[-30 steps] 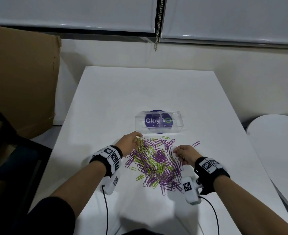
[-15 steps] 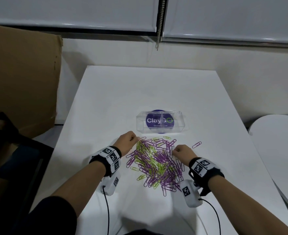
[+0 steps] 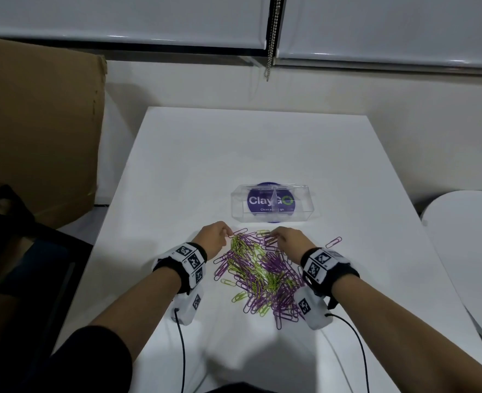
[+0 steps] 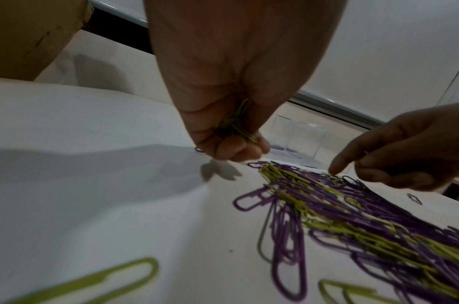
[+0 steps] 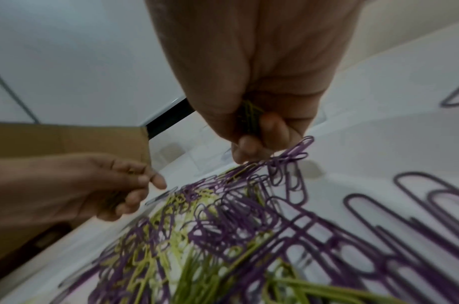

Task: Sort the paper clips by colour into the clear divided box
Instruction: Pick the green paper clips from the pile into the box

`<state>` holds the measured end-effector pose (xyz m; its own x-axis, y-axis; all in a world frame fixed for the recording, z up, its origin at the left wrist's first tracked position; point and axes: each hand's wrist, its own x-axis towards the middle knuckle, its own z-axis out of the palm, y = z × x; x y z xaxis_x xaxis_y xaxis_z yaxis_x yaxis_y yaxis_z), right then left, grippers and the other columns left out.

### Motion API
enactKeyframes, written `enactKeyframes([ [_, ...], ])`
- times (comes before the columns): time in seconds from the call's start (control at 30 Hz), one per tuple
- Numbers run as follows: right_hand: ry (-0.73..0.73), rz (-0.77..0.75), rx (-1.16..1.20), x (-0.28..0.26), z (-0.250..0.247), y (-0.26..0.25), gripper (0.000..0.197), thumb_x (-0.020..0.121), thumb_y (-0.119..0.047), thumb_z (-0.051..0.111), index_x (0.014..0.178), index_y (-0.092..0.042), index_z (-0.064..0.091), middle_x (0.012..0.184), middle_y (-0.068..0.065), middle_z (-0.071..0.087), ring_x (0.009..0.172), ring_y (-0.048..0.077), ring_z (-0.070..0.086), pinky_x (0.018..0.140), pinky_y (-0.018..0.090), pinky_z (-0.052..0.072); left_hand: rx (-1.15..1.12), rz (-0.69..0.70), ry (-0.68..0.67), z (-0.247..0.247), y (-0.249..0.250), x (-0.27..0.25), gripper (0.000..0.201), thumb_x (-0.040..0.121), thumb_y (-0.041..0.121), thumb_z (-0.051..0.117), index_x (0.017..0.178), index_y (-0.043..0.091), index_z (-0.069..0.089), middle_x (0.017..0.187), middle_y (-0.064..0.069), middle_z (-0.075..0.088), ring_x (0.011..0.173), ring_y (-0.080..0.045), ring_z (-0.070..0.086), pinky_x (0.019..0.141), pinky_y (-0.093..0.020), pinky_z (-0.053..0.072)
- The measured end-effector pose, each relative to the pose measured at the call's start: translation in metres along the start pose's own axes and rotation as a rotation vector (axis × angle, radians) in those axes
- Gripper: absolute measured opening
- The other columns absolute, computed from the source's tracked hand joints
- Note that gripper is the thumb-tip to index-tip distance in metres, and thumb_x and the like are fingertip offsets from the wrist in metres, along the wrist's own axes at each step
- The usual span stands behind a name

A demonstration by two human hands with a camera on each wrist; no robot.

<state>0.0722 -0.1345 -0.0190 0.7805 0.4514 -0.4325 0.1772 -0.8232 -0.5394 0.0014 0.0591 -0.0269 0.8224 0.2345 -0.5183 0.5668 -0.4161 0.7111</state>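
A mixed pile of purple and green paper clips lies on the white table. Just beyond it stands the clear divided box, and both its compartments look empty. My left hand is at the pile's far left corner. In the left wrist view its curled fingers hold a small bunch of green clips. My right hand is at the pile's far edge. It grips green clips in its palm, and its fingertips touch purple clips on top.
A single purple clip lies apart to the right of the pile. A large cardboard box and a dark chair stand left of the table. A round white table is at the right. A purple sticker shows under the clear box.
My right hand has moved from the pile's right side up and left to its far edge, close to my left hand. The left hand has barely shifted.
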Motion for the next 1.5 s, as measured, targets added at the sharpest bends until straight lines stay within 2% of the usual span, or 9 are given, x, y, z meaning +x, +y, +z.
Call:
enactKeyframes([
  [0.07,0.010,-0.036,-0.082,0.003,0.004,-0.004,0.033,0.099,-0.013,0.034,0.124,-0.005,0.054,0.125,0.016,0.059,0.104,0.026,0.059,0.090,0.031,0.045,0.203,0.010,0.023,-0.002,0.002,-0.003,0.031,0.099,0.023,0.038,0.107,0.002,0.059,0.097,-0.010,0.059,0.085,-0.023,0.052,0.074,-0.027,0.038],
  [0.13,0.013,-0.032,-0.128,0.004,0.008,-0.003,0.031,0.098,-0.019,0.039,0.118,-0.004,0.057,0.122,0.016,0.061,0.111,0.030,0.057,0.095,0.036,0.044,0.245,0.001,-0.020,-0.008,0.001,-0.003,0.029,0.098,0.020,0.041,0.108,0.001,0.060,0.101,-0.010,0.060,0.088,-0.022,0.052,0.071,-0.025,0.038],
  [0.27,0.038,0.013,-0.193,-0.004,0.008,0.009,0.022,0.093,-0.020,0.050,0.107,-0.004,0.058,0.111,0.015,0.065,0.101,0.030,0.060,0.082,0.033,0.046,0.193,-0.072,-0.058,-0.024,-0.013,-0.006,0.020,0.095,0.011,0.041,0.097,0.012,0.061,0.098,-0.009,0.061,0.076,-0.019,0.054,0.061,-0.020,0.040],
  [0.43,0.001,0.008,-0.254,-0.021,0.009,0.021,0.008,0.092,-0.018,0.050,0.092,-0.011,0.054,0.108,0.015,0.065,0.101,0.029,0.059,0.077,0.029,0.042,-0.052,-0.089,-0.027,-0.031,-0.028,-0.020,0.023,0.099,0.004,0.031,0.095,0.008,0.053,0.068,-0.004,0.049,0.056,-0.013,0.044,0.041,-0.007,0.039],
  [0.63,-0.004,0.029,-0.224,-0.030,0.000,0.022,0.014,0.090,-0.017,0.050,0.095,-0.008,0.060,0.107,0.015,0.066,0.096,0.028,0.059,0.079,0.030,0.045,-0.014,-0.085,-0.072,-0.042,-0.054,-0.040,0.029,0.095,-0.002,0.031,0.100,0.010,0.056,0.084,-0.001,0.049,0.064,-0.012,0.046,0.054,-0.012,0.038],
  [0.83,0.073,0.021,-0.046,-0.029,-0.009,0.017,0.022,0.091,-0.019,0.052,0.101,-0.003,0.064,0.108,0.017,0.065,0.099,0.030,0.060,0.082,0.032,0.045,-0.004,-0.072,-0.115,-0.043,-0.059,-0.053,0.034,0.093,-0.009,0.024,0.100,0.005,0.054,0.076,-0.001,0.050,0.062,-0.012,0.041,0.041,-0.001,0.034],
  [1.07,0.035,0.066,-0.050,-0.027,-0.008,0.020,0.025,0.092,-0.017,0.047,0.102,0.001,0.061,0.106,0.018,0.064,0.093,0.028,0.058,0.075,0.027,0.038,0.242,-0.086,-0.052,-0.042,-0.062,-0.057,0.008,0.092,0.021,0.051,0.091,0.014,0.055,0.080,0.004,0.052,0.076,-0.013,0.049,0.068,-0.021,0.038],
  [1.17,-0.001,0.083,-0.105,-0.029,-0.007,0.025,0.012,0.089,-0.016,0.051,0.087,-0.005,0.058,0.093,0.013,0.060,0.084,0.021,0.052,0.072,0.026,0.037,0.436,-0.052,-0.077,-0.035,-0.065,-0.058,0.021,0.085,0.031,0.063,0.098,0.015,0.057,0.084,0.007,0.049,0.086,-0.013,0.047,0.076,-0.021,0.037],
  [1.5,0.001,0.051,-0.002,-0.029,-0.011,0.037,0.011,0.090,-0.017,0.051,0.083,-0.009,0.054,0.088,0.010,0.057,0.082,0.021,0.051,0.073,0.026,0.036,0.592,0.066,-0.082,-0.029,-0.052,-0.055,0.015,0.096,0.021,0.046,0.094,0.010,0.055,0.098,-0.007,0.050,0.085,-0.015,0.044,0.076,-0.022,0.032],
])
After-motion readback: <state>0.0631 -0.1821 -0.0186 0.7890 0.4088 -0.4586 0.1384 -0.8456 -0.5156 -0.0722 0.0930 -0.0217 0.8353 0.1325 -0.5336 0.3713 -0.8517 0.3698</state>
